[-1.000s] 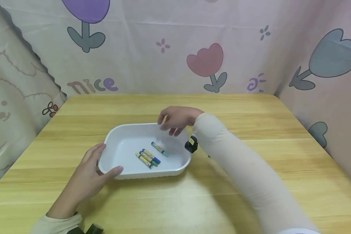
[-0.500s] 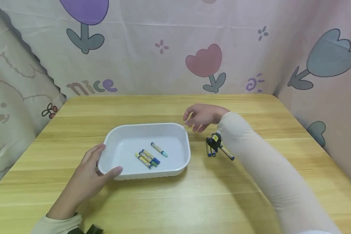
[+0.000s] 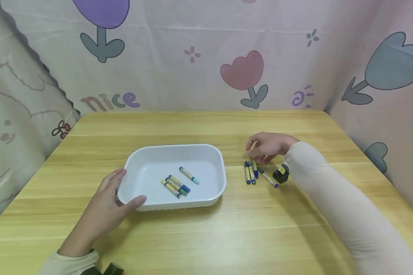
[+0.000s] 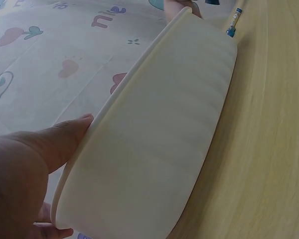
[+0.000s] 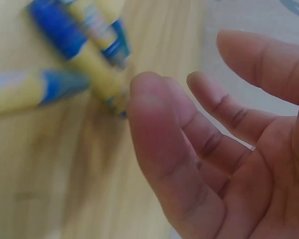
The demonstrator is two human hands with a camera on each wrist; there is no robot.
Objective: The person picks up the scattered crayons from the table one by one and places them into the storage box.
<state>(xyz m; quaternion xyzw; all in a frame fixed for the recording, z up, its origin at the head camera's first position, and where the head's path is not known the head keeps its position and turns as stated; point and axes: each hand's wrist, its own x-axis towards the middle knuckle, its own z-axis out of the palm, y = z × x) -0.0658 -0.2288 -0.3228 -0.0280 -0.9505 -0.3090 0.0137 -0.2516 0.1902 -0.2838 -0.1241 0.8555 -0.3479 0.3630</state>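
My left hand (image 3: 106, 202) holds the near left corner of a white plastic tray (image 3: 173, 204). In the left wrist view its thumb (image 4: 65, 144) lies on the tray's rim. Inside the tray, three crayons (image 3: 172, 187) lie side by side and a crayon with a light green tip (image 3: 189, 175) lies apart. To the right of the tray, my right hand (image 3: 268, 147) hovers at the far end of several crayons (image 3: 247, 173) on the table. The right wrist view shows its fingers loosely bent, with nothing between them, beside a blue-ended crayon (image 5: 60, 30).
The crayons and tray rest on a light wooden table (image 3: 199, 236). A printed cloth (image 3: 168, 57) hangs behind it and at both sides. One crayon (image 3: 268, 178) lies slanted on the right of the loose group, near the right wrist camera (image 3: 281, 173).
My right hand has moved from above the tray rightward to the loose crayons, which its arm hid before. My left hand and the tray have stayed in place.
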